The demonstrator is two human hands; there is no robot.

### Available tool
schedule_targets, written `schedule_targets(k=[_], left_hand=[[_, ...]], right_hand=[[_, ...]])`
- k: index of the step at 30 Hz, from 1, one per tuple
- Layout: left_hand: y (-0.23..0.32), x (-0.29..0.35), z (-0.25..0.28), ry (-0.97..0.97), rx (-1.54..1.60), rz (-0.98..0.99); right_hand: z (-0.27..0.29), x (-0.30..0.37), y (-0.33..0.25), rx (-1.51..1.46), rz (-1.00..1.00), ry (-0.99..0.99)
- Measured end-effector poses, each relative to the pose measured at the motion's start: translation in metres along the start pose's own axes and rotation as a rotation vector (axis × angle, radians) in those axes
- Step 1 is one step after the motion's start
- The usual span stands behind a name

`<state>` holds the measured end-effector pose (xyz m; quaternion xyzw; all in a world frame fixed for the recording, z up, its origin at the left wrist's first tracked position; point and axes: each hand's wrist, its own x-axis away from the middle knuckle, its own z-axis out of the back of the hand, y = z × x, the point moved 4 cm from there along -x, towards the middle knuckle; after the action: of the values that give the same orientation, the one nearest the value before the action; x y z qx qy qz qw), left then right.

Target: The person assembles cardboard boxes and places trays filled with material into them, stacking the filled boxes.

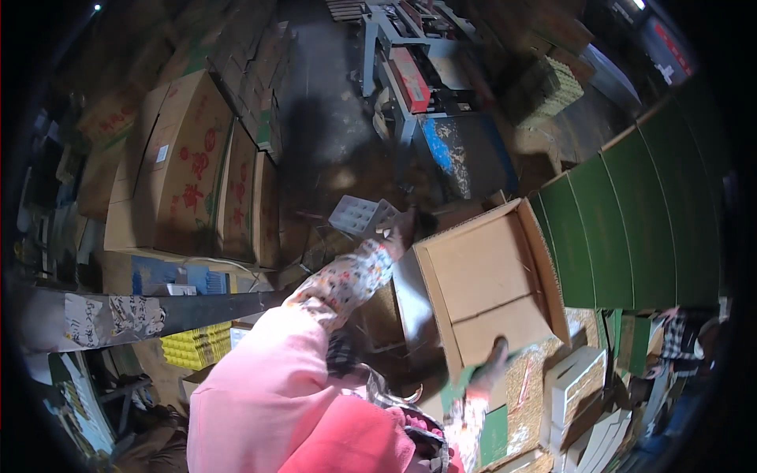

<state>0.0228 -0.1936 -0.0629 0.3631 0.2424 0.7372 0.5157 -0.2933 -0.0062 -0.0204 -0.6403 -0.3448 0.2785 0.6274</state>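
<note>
My left arm, in a flowered sleeve, reaches forward, and my left hand is closed at the right end of a pale cupped tray. Shadow hides part of those fingers. A cardboard box, its inside facing up, lies to the right of that hand. At the box's near edge my right hand grips the wall, the thumb over the inside and the fingers out of sight below. No contents show on the box's bare bottom.
Large printed cartons stand at the left. A metal beam crosses the near left above yellow egg trays. Green panels line the right side. A metal-framed machine stands ahead, and white-edged boxes sit near right.
</note>
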Motion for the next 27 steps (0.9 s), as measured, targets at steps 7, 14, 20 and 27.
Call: schedule_targets(k=[7, 14, 20, 27], left_hand=[[-0.041, 0.015, 0.014, 0.292, 0.795, -0.234], [-0.090, -0.070, -0.054, 0.312, 0.871, -0.517], [-0.074, -0.038, -0.090, 0.351, 0.344, -0.782], [0.029, 0.041, 0.038, 0.076, 1.134, -0.154]], right_hand=[[0.024, -0.017, 0.043, -0.128, -0.324, -0.308], [0.031, 0.026, 0.036, -0.558, -0.547, -0.236], [-0.004, 0.014, 0.019, -0.420, -0.418, -0.313], [-0.002, -0.005, 0.005, 0.167, -0.358, -0.216]])
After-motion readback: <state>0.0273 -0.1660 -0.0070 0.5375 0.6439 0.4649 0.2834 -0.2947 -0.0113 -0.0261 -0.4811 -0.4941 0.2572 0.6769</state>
